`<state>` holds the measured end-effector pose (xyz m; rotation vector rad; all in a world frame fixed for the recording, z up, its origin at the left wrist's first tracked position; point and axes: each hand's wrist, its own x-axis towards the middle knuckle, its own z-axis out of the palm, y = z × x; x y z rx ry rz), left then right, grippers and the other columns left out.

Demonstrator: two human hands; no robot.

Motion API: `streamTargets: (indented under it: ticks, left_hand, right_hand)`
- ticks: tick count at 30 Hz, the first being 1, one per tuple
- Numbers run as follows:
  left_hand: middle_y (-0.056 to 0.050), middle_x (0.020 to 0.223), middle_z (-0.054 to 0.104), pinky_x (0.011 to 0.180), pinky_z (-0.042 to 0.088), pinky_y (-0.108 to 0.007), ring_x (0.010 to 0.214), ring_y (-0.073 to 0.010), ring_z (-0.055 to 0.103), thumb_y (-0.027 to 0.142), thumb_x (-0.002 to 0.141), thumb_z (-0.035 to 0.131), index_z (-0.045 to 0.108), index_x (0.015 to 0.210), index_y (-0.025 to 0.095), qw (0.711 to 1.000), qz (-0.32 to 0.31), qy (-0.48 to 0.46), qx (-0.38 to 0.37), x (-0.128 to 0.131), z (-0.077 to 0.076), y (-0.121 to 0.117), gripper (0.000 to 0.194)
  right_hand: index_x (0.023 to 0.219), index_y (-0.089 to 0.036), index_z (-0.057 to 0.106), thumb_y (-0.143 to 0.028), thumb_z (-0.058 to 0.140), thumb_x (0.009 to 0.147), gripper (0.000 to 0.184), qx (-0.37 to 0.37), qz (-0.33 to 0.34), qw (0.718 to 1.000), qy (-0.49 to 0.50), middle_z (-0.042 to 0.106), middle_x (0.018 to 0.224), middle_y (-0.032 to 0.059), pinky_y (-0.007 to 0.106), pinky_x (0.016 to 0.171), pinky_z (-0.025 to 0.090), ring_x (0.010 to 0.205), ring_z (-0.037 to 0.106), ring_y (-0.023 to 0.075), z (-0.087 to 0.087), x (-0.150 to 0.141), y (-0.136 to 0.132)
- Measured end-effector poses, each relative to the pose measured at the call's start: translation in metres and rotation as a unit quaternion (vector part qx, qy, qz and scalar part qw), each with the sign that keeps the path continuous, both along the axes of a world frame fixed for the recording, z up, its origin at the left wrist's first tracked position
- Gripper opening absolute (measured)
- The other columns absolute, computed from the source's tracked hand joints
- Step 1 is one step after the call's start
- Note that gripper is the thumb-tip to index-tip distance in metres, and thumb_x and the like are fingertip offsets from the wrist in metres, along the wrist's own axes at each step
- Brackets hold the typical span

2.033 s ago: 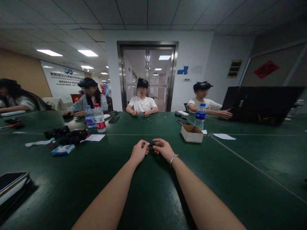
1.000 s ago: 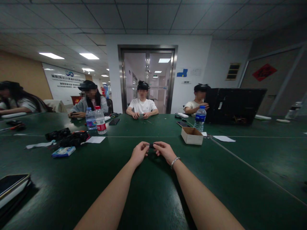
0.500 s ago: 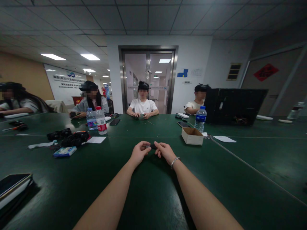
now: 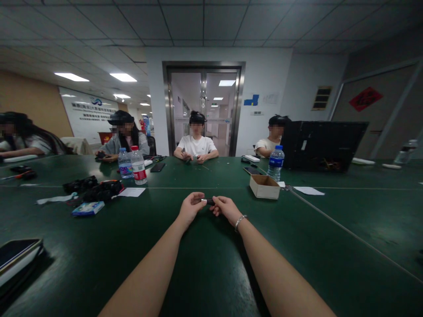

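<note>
Both my hands meet over the middle of the dark green table [image 4: 211,264]. My left hand [image 4: 191,207] and my right hand [image 4: 225,208] are closed in a pinch on the two ends of a small black object [image 4: 208,201] with a pale metal end toward the left. It is too small to name. A bracelet sits on my right wrist. Both forearms stretch out above the tabletop.
An open cardboard box [image 4: 264,186] and a water bottle [image 4: 275,163] stand to the right. Two bottles [image 4: 138,165], black gear [image 4: 99,190], a blue pack [image 4: 87,208] and paper lie left. A phone [image 4: 16,251] is near left. Several seated people face me; a black screen [image 4: 322,145] stands right.
My hands keep pinching the small black object and have turned it slightly, showing its pale end. The black screen at the right shifted left, covering part of the person behind it.
</note>
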<state>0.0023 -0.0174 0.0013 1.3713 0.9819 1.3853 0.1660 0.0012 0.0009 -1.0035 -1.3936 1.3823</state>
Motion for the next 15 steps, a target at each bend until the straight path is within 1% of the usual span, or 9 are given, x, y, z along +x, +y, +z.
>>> streamTargets:
  ticks: [2,5,7,8,10,12,15]
  left_hand:
    - [-0.010,0.100,0.059,0.058,0.048,-0.021,0.082,-0.0174,0.060,0.039,0.065,0.069,0.056,0.097,0.016,0.999,0.010,0.022,-0.032,0.0022,-0.0010,0.0006,0.042]
    - [-0.006,0.079,0.059,0.046,0.043,-0.018,0.064,-0.0132,0.058,0.046,0.075,0.056,0.055,0.088,0.013,0.994,0.031,0.080,-0.065,0.0057,-0.0037,0.0013,0.035]
    - [-0.003,0.068,0.055,0.043,0.041,-0.016,0.058,-0.0116,0.054,0.045,0.078,0.052,0.055,0.083,0.013,0.992,0.035,0.108,-0.047,0.0065,-0.0054,0.0016,0.032]
    - [-0.002,0.067,0.053,0.042,0.040,-0.015,0.059,-0.0115,0.053,0.043,0.078,0.052,0.055,0.083,0.014,0.993,0.033,0.112,-0.031,0.0064,-0.0058,0.0015,0.030]
    - [-0.002,0.074,0.054,0.044,0.042,-0.015,0.064,-0.0118,0.054,0.039,0.076,0.056,0.055,0.088,0.016,0.994,0.017,0.107,-0.003,0.0058,-0.0056,0.0008,0.026]
    - [-0.004,0.085,0.055,0.047,0.044,-0.015,0.070,-0.0122,0.055,0.035,0.075,0.058,0.055,0.095,0.018,0.995,-0.002,0.100,0.010,0.0056,-0.0046,0.0001,0.027]
    - [-0.004,0.088,0.054,0.046,0.044,-0.015,0.073,-0.0131,0.055,0.036,0.077,0.054,0.054,0.101,0.021,0.994,0.003,0.106,0.005,0.0066,-0.0047,0.0003,0.028]
  right_hand:
    - [0.079,-0.009,0.056,-0.018,0.049,0.090,0.016,0.001,-0.010,1.000,0.004,0.062,0.062,0.0045,0.014,0.041,0.044,0.046,0.055,0.0078,0.0000,-0.0002,0.0000]
    - [0.082,-0.009,0.058,-0.016,0.051,0.088,0.011,0.006,-0.021,1.000,0.005,0.062,0.062,0.0041,0.014,0.041,0.044,0.046,0.055,0.0078,-0.0011,-0.0006,0.0013]
    - [0.083,-0.009,0.058,-0.015,0.053,0.087,0.009,0.006,-0.023,1.000,0.002,0.062,0.063,0.0042,0.014,0.041,0.044,0.045,0.055,0.0079,-0.0024,-0.0007,0.0025]
    - [0.083,-0.009,0.058,-0.015,0.053,0.086,0.009,0.006,-0.024,1.000,0.002,0.062,0.063,0.0043,0.014,0.041,0.044,0.045,0.055,0.0079,-0.0029,-0.0006,0.0031]
    - [0.083,-0.009,0.058,-0.016,0.053,0.087,0.010,0.007,-0.026,1.000,0.004,0.062,0.063,0.0046,0.014,0.042,0.044,0.045,0.055,0.0079,-0.0037,-0.0003,0.0041]
    - [0.084,-0.009,0.058,-0.017,0.052,0.087,0.011,0.007,-0.028,1.000,0.006,0.062,0.062,0.0048,0.014,0.042,0.044,0.045,0.054,0.0078,-0.0038,0.0001,0.0046]
    - [0.084,-0.009,0.058,-0.016,0.051,0.088,0.011,0.007,-0.029,1.000,0.003,0.062,0.063,0.0047,0.014,0.042,0.044,0.046,0.054,0.0078,-0.0034,0.0005,0.0047]
